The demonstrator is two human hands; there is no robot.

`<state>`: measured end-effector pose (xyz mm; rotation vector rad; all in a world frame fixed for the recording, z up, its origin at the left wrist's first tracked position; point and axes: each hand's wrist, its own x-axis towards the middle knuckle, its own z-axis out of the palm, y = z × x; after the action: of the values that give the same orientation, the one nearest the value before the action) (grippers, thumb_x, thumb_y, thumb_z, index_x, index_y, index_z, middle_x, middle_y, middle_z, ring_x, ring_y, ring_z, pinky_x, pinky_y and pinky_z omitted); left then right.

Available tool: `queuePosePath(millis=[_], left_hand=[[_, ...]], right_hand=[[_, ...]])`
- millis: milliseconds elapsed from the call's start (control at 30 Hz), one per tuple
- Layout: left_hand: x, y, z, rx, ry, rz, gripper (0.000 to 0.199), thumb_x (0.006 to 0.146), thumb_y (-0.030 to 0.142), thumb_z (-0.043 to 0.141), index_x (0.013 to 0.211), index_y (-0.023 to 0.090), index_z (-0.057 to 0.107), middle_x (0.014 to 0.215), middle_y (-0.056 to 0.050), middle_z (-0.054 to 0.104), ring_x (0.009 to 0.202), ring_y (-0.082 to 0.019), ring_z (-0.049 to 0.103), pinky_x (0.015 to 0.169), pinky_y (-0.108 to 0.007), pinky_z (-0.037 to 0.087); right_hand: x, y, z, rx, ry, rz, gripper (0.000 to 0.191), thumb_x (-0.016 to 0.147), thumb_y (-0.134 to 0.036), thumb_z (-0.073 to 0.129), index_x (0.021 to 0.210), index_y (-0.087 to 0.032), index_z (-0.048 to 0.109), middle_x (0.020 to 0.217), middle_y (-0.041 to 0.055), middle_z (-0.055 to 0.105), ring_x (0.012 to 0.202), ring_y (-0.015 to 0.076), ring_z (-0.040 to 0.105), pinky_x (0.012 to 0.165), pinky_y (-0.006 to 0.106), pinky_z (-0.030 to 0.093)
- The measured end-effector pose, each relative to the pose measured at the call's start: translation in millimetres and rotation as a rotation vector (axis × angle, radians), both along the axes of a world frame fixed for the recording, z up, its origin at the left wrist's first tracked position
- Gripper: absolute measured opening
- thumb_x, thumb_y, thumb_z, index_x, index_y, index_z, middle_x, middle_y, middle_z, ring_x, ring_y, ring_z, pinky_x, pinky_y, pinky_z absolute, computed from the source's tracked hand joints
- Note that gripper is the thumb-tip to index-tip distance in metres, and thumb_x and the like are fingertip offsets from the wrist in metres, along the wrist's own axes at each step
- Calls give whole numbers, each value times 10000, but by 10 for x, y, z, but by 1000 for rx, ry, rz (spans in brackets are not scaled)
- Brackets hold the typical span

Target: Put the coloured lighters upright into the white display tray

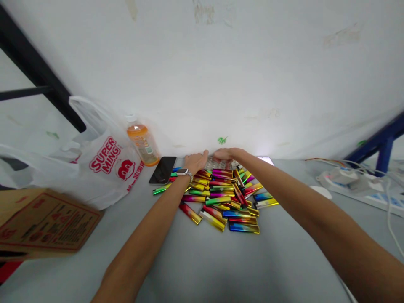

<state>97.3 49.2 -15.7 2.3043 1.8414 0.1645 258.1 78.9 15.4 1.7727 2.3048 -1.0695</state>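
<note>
A pile of shiny two-tone lighters (218,201) is spread over the grey table in gold, red, green, blue and purple. Behind the pile, against the wall, a clear plastic tray (209,163) shows partly between my hands. My left hand (195,162), a watch on its wrist, has its fingers closed at the tray's left side. At its right side, my right hand (227,154) is curled over the edge with the fingertips mostly hidden. Lighters lie just under both wrists. The tray's contents cannot be made out.
To the left are a black phone (163,170), an orange drink bottle (143,141), a white plastic bag (104,168) and a cardboard box (47,223). On the right lie a power strip (350,185) with cables and a white rounded object (320,192). A wall (252,84) bounds the back.
</note>
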Motion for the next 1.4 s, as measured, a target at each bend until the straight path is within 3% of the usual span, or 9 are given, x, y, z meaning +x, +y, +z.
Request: queuePosePath(millis=[167, 333, 500, 633, 800, 1167, 1400], left_hand=[[34, 15, 31, -36, 33, 81, 519, 1019, 401, 215, 1203, 207, 660, 1109, -178, 740, 1104, -367, 669, 971, -547, 429], [21, -12, -7, -17, 30, 60, 473, 1001, 374, 259, 1294, 268, 614, 1231, -158, 710, 1154, -388, 639, 989, -568, 394], [20, 26, 0, -58, 16, 90, 592, 1025, 422, 146, 1236, 174, 641, 1213, -199, 708, 1145, -369, 638, 1017, -565, 384], [-3, 58, 19, -66, 15, 77, 556, 1033, 419, 155, 1263, 202, 613, 1196, -173, 719, 1133, -338, 639, 1023, -554, 387], [-49, 54, 17, -65, 25, 46, 493, 1032, 351, 160, 1309, 208, 541, 1289, -174, 678, 1181, -351, 629, 1014, -573, 389], [-82, 145, -27, -84, -45, 74, 494, 1015, 344, 163, 1392, 252, 468, 1324, -140, 672, 1196, -336, 631, 1014, -537, 420], [-88, 150, 22, -84, -174, 90, 537, 995, 382, 197, 1446, 261, 462, 1414, -107, 623, 1252, -351, 598, 1050, -537, 425]], right_hand=[[-70, 51, 86, -142, -93, 44, 206, 689, -264, 607, 861, -154, 580, 846, 79, 668, 581, 215, 688, 419, 281, 477], [-155, 78, 116, -241, -23, 10, 161, 659, -220, 610, 789, -177, 526, 771, 70, 648, 532, 197, 653, 349, 245, 388], [-204, 134, 129, -339, -62, -50, 162, 634, -206, 588, 716, -189, 449, 688, 42, 556, 534, 235, 676, 312, 209, 274], [-184, 149, 123, -409, -24, -81, 180, 619, -190, 562, 730, -192, 420, 625, 4, 472, 538, 240, 688, 314, 171, 152], [-129, 147, 87, -434, 87, -206, 254, 598, -166, 565, 811, -188, 430, 589, -23, 439, 536, 223, 686, 315, 160, 148], [-22, 138, -17, -419, 340, -282, 215, 613, -176, 574, 737, -194, 399, 524, -51, 364, 471, 147, 619, 332, 151, 149], [3, 112, 6, -439, 496, -371, 253, 574, -158, 558, 807, -174, 460, 624, -13, 494, 503, 144, 640, 341, 154, 138]])
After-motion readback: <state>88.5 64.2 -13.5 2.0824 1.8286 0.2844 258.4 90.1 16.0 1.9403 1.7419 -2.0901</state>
